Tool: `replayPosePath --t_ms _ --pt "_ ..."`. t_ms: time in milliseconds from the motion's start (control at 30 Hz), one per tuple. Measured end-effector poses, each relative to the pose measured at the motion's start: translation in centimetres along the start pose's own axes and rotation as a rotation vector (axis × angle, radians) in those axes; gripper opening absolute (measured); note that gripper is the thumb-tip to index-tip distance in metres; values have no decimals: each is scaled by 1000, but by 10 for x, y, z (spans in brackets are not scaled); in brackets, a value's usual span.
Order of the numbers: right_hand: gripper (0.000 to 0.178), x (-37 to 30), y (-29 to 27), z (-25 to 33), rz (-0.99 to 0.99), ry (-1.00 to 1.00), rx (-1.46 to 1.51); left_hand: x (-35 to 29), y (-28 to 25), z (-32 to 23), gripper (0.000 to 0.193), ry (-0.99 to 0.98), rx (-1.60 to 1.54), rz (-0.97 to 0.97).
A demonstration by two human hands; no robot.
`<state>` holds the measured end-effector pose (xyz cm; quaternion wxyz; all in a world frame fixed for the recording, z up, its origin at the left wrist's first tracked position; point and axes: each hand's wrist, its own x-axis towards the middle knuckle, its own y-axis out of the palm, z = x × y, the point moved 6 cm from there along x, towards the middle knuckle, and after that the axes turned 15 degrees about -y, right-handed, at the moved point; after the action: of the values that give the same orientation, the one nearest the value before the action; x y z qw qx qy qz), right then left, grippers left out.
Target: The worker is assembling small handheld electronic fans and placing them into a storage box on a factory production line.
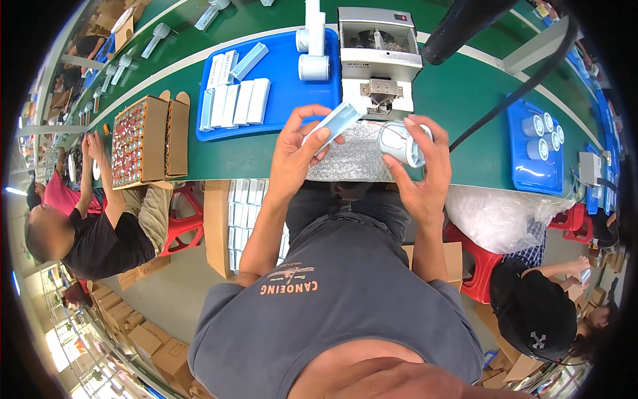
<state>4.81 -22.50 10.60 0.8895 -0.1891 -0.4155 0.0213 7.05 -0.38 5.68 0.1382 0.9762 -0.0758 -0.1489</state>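
Note:
My left hand (294,147) is closed around a light-blue, open-sided rectangular plastic housing (340,120), tilted up to the right. My right hand (430,159) grips a round, light-blue cylindrical housing (397,141) between thumb and fingers. A thin red wire runs between the two parts. Both parts are held over a silvery padded mat (352,156) at the table's near edge. Right behind them stands a grey and white tabletop machine (377,70) with an open top bin and a metal bracket at its front.
On the left, a blue tray (286,123) holds several rectangular housings (242,103) and round-headed parts (314,66). Cardboard boxes of small parts (136,139) stand farther left. A dark cylinder (462,30) and black cable (515,93) hang at right, near another blue tray (528,176). Co-workers sit both sides.

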Motion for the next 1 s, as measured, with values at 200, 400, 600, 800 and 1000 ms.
replayPosePath --t_ms 200,400,600,800,1000 --pt "42 13 0 -1 110 -81 -176 1 -13 -1 22 -12 17 -62" --pt "36 13 2 -3 144 -65 -140 2 -19 -3 22 -22 88 -86" --pt "33 13 5 -5 154 -52 -190 1 -19 -1 22 -40 135 -53" --pt "30 10 8 -7 183 -46 -216 -1 -18 -2 20 -32 164 -70" --pt "39 8 8 -5 238 -58 -210 -1 -15 -9 20 -31 228 -81"
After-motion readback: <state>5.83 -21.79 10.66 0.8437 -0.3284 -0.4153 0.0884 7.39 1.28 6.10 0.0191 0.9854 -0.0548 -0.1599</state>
